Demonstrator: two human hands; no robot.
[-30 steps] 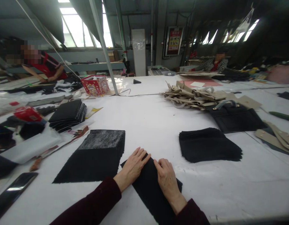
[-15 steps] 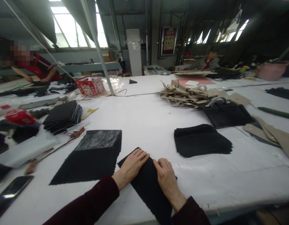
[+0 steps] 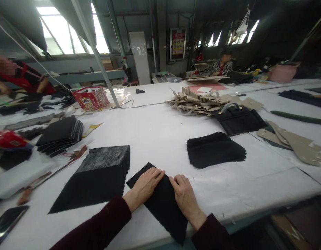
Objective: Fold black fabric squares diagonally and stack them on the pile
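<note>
A piece of black cloth [image 3: 167,205] lies slantwise on the white table in front of me, with one straight edge running between my hands. My left hand [image 3: 147,182] rests across its upper part, fingers close together and tips at that edge. At the same edge, on the right, my right hand [image 3: 185,196] grips the cloth with curled fingers; its thumb side faces the left hand. Left of the hands is a stack of black cloth pieces [image 3: 98,187] with a grey speckled top part [image 3: 105,158]. Beyond my right hand sits another black cloth stack [image 3: 216,151].
Beige pieces [image 3: 196,102] are heaped at the back beside a black bag [image 3: 241,121]. On the left are folded dark pieces [image 3: 60,133], a red patterned box [image 3: 90,99] and a phone [image 3: 9,222]. A slanting pole [image 3: 98,55] stands on the table. Two people work farther off.
My view has turned a little to the right, so the table's things sit farther left. Both hands stay at the black cloth's edge in nearly the same pose.
</note>
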